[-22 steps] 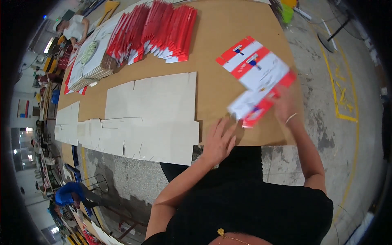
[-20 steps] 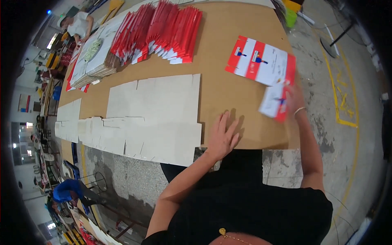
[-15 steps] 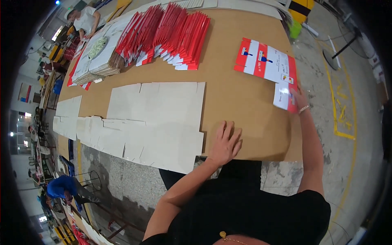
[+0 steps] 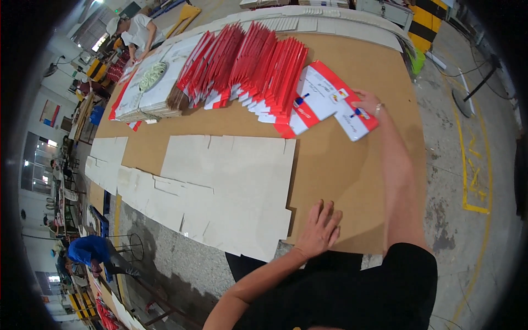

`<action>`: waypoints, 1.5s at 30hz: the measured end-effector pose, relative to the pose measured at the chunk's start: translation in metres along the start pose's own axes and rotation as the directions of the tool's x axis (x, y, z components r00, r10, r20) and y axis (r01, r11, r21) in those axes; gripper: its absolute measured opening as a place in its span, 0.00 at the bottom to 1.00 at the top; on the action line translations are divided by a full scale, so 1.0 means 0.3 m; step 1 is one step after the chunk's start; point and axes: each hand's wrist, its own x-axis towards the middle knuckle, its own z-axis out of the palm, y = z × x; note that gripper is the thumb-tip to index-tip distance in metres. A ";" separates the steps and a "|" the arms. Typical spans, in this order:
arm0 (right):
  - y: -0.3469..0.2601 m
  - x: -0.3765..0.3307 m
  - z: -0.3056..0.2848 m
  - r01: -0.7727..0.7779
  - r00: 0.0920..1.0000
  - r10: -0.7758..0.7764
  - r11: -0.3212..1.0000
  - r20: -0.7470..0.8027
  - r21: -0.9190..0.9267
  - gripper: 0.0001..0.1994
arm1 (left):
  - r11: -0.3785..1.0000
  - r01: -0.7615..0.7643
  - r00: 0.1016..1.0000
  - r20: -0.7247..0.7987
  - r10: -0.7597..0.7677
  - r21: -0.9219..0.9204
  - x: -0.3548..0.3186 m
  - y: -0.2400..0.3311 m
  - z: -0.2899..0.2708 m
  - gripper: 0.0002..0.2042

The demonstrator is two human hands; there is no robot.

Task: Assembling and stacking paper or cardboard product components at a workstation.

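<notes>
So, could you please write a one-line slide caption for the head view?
Right hand on a red-and-white flat carton beside fanned red cartons; left hand flat on the brown worktable.

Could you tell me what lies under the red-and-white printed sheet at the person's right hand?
The red-and-white printed sheet lies on the brown table top, its left edge overlapping the fanned row of red sheets. The right hand rests on it. Anything beneath its middle is covered.

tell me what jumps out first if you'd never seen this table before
The long fanned row of red and white cartons across the far side of the brown table, where the right hand presses on a flat carton. Nearer, pale cardboard sheets overlap toward the front edge, and the left hand lies flat beside them.
</notes>
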 end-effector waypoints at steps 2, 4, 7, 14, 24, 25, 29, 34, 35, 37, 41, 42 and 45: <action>0.004 0.116 0.080 0.015 0.954 -0.087 0.970 -0.288 -0.243 0.33 | 0.999 -0.034 0.999 -0.005 0.034 -0.013 0.020 0.015 0.024 0.25; -0.141 0.162 0.423 -0.108 0.947 0.003 0.945 -0.321 -0.309 0.34 | 0.999 0.037 0.999 0.035 -0.038 0.040 -0.026 -0.033 -0.004 0.25; -0.182 0.221 0.517 -0.096 0.896 -0.156 0.845 -0.415 -0.525 0.28 | 1.000 0.005 0.999 0.038 -0.005 0.002 0.008 -0.006 0.009 0.25; -0.167 0.354 0.497 0.080 0.832 -0.173 0.978 -0.527 -0.195 0.36 | 1.000 0.016 0.997 0.077 -0.016 -0.003 0.017 0.014 -0.015 0.23; -0.292 0.411 0.779 0.077 0.868 -0.178 0.971 -0.464 -0.228 0.53 | 0.996 0.017 0.998 0.058 -0.011 -0.092 0.002 0.004 -0.005 0.23; -0.290 0.405 0.782 0.071 0.867 -0.178 0.969 -0.466 -0.239 0.53 | 0.992 0.017 0.999 0.036 -0.013 -0.121 0.008 0.002 -0.006 0.22; -0.287 0.410 0.781 0.064 0.860 -0.176 0.969 -0.478 -0.240 0.52 | 0.932 -0.079 0.997 -0.046 0.067 -0.355 0.094 -0.096 -0.089 0.23; -0.280 0.408 0.782 0.084 0.854 -0.198 0.965 -0.482 -0.249 0.52 | 0.982 -0.030 0.955 -0.284 0.083 0.189 0.492 -0.367 -0.463 0.30; -0.268 0.405 0.775 0.076 0.855 -0.187 0.968 -0.484 -0.240 0.52 | 0.964 0.035 0.953 -0.299 0.048 0.265 0.574 -0.428 -0.511 0.32; -0.270 0.406 0.776 0.090 0.845 -0.196 0.969 -0.497 -0.230 0.52 | 0.888 0.079 0.903 -0.410 0.129 0.454 0.726 -0.530 -0.595 0.32; -0.283 0.396 0.801 0.100 0.840 -0.209 0.967 -0.501 -0.235 0.51 | 0.716 0.252 0.933 -0.359 -0.002 0.652 0.955 -0.751 -0.652 0.33; -0.290 0.389 0.810 0.102 0.839 -0.207 0.968 -0.503 -0.229 0.51 | 0.652 0.322 0.936 -0.336 -0.109 0.687 0.990 -0.786 -0.663 0.34; -0.278 0.385 0.804 0.133 0.843 -0.238 0.961 -0.483 -0.241 0.51 | 0.573 0.379 0.925 -0.290 -0.245 0.726 1.058 -0.854 -0.642 0.34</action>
